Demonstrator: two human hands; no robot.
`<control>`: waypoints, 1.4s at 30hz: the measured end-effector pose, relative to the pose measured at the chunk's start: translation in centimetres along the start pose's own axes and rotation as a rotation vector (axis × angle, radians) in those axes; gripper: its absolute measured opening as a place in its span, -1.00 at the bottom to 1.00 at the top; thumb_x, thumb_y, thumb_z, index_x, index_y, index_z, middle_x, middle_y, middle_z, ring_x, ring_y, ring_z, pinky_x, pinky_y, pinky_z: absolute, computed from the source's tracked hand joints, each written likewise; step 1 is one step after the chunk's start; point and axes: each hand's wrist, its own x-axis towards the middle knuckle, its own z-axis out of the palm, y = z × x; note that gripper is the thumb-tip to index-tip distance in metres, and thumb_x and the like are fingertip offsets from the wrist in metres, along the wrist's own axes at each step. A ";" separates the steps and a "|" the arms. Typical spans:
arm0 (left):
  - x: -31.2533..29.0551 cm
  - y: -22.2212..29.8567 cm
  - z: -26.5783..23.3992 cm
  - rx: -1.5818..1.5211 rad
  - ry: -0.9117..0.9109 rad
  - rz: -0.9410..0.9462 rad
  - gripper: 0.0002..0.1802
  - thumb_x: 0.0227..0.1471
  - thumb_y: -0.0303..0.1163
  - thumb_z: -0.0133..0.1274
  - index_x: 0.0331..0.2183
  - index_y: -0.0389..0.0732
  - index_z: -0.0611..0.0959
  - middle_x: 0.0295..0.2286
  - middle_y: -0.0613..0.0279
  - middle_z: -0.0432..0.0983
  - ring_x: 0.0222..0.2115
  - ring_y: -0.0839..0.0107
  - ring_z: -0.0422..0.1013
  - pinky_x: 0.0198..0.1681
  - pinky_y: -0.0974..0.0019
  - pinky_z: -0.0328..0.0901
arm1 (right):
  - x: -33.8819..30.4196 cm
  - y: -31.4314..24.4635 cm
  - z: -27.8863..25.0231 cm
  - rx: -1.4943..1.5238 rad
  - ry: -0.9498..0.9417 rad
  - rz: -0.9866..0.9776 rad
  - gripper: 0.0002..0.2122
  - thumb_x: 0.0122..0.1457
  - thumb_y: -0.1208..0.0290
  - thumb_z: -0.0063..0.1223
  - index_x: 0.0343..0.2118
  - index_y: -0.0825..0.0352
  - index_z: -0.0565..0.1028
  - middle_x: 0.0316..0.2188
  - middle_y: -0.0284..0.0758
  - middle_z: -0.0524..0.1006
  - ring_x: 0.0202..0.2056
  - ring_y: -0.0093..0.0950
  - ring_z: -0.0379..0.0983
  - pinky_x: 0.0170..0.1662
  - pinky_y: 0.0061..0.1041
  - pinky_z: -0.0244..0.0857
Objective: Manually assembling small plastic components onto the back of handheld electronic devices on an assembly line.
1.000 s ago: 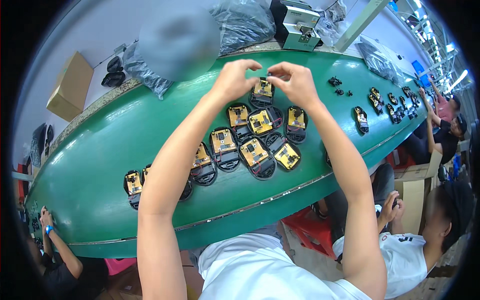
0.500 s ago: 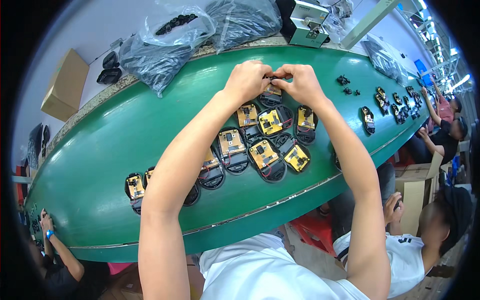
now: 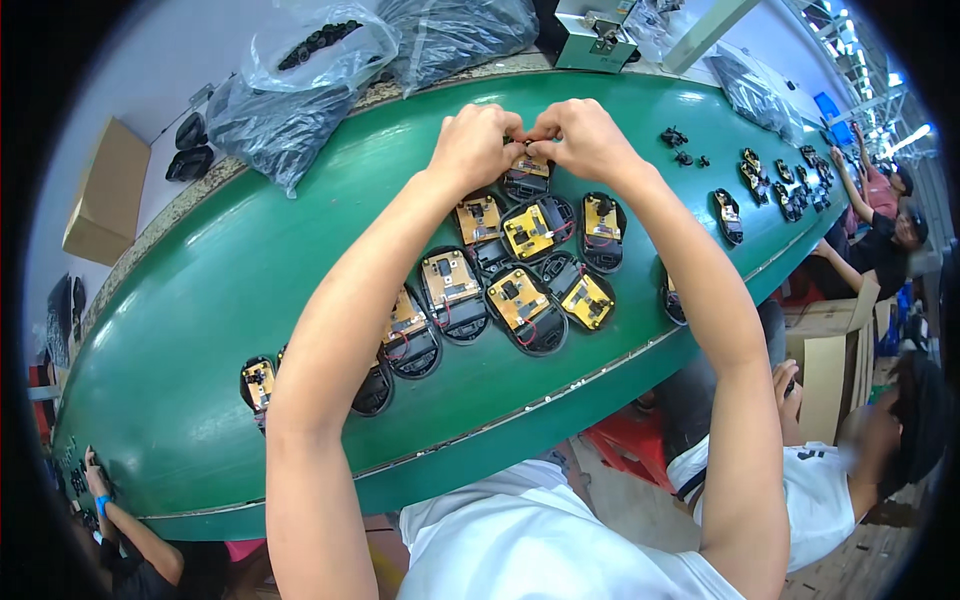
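My left hand (image 3: pixel 474 148) and my right hand (image 3: pixel 582 142) meet at the far end of a black plastic housing with a tan circuit board (image 3: pixel 527 182). Thumbs and fingertips are pinched close together there; whatever small dark part lies between them is mostly hidden. Just nearer to me sit more such units: one with a yellow board (image 3: pixel 533 230), one with a tan board (image 3: pixel 479 220), and another (image 3: pixel 602 228) to the right. Several others, like the large oval unit (image 3: pixel 520 300), lie between my forearms, and my left forearm covers some.
Green work surface (image 3: pixel 200 330) curves across the view. Along its far edge are plastic bags of black parts (image 3: pixel 285 110) and a pale green metal machine (image 3: pixel 595 40). A cardboard box (image 3: pixel 105 190) stands far left. Co-workers sit left and right; more units (image 3: pixel 728 217) lie right.
The view has shifted slightly, so the table contents sit a little further left and higher. Both my hands stay pinched at the same housing, their fingers slightly repositioned.
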 end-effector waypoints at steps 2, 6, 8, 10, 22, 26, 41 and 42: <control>0.1 0.0 0.2 -0.026 0.037 0.020 -0.84 -0.12 -0.33 0.27 -0.40 -0.14 0.70 -0.32 0.08 0.57 -0.19 0.00 0.46 -0.10 0.01 0.35 | -0.4 0.5 0.0 0.245 0.010 0.120 -0.84 0.01 0.38 0.30 -0.36 0.32 0.67 -0.37 -0.17 0.60 -0.36 -0.22 0.55 -0.25 -0.33 0.42; 0.9 1.3 0.8 -0.024 0.033 0.027 -0.82 -0.10 -0.34 0.25 -0.36 -0.15 0.71 -0.32 0.02 0.57 -0.20 -0.03 0.46 -0.11 0.01 0.34 | -2.3 0.4 1.2 -0.025 0.201 -0.014 -0.76 0.18 0.24 0.07 -0.32 0.27 0.67 -0.31 -0.17 0.61 -0.17 -0.17 0.51 -0.08 -0.20 0.39; 1.4 1.8 0.4 -0.050 -0.089 0.066 -0.72 -0.04 -0.41 0.19 -0.21 -0.22 0.69 -0.23 -0.04 0.57 -0.14 -0.04 0.46 -0.05 0.03 0.34 | -3.0 2.1 1.0 0.004 0.347 -0.009 -0.76 0.18 0.26 0.04 -0.26 0.27 0.65 -0.29 -0.14 0.60 -0.12 -0.15 0.50 -0.06 -0.18 0.39; 0.0 -0.3 -0.4 -0.093 0.165 0.233 -0.61 -0.03 -0.44 0.17 -0.09 -0.25 0.62 -0.15 -0.06 0.57 -0.08 -0.02 0.47 0.01 0.06 0.35 | -3.5 2.6 -1.0 0.082 0.407 0.109 -0.73 0.17 0.23 0.05 -0.21 0.29 0.62 -0.23 -0.08 0.59 -0.08 -0.13 0.49 -0.01 -0.17 0.38; -7.8 9.1 -3.2 -0.033 -0.300 0.398 -0.48 0.00 -0.41 0.18 0.04 -0.23 0.51 0.12 0.03 0.36 0.16 0.00 0.26 0.20 0.04 0.16 | -14.0 14.5 -4.0 -0.207 0.316 0.730 -0.69 0.13 0.25 0.17 -0.12 0.31 0.59 0.01 -0.07 0.41 0.02 -0.10 0.37 0.11 -0.18 0.32; -8.3 8.6 -3.3 0.062 -0.247 0.410 -0.56 -0.01 -0.42 0.18 -0.05 -0.28 0.54 0.09 0.05 0.39 0.13 0.01 0.29 0.15 0.06 0.20 | -11.8 14.4 -4.4 -0.331 0.206 0.743 -0.75 0.06 0.43 0.12 -0.17 0.31 0.59 -0.06 -0.04 0.50 -0.03 -0.02 0.45 0.06 -0.15 0.38; -12.7 8.1 -6.3 0.146 -0.167 0.251 -0.41 -0.14 -0.24 0.34 -0.06 -0.21 0.51 0.11 -0.05 0.33 0.09 -0.09 0.31 0.09 0.02 0.26 | -10.6 12.3 -3.7 -0.171 0.203 0.322 -0.77 -0.04 0.40 0.11 -0.29 0.25 0.67 -0.31 -0.13 0.63 -0.23 -0.15 0.57 -0.08 -0.20 0.44; -12.2 8.5 -6.0 0.105 -0.153 0.238 -0.36 -0.19 -0.21 0.38 -0.06 -0.17 0.49 0.12 -0.11 0.29 0.06 -0.12 0.32 0.07 -0.01 0.28 | -11.3 12.7 -4.5 -0.173 0.194 0.324 -0.77 -0.03 0.35 0.15 -0.28 0.25 0.67 -0.28 -0.13 0.63 -0.21 -0.17 0.57 -0.07 -0.22 0.44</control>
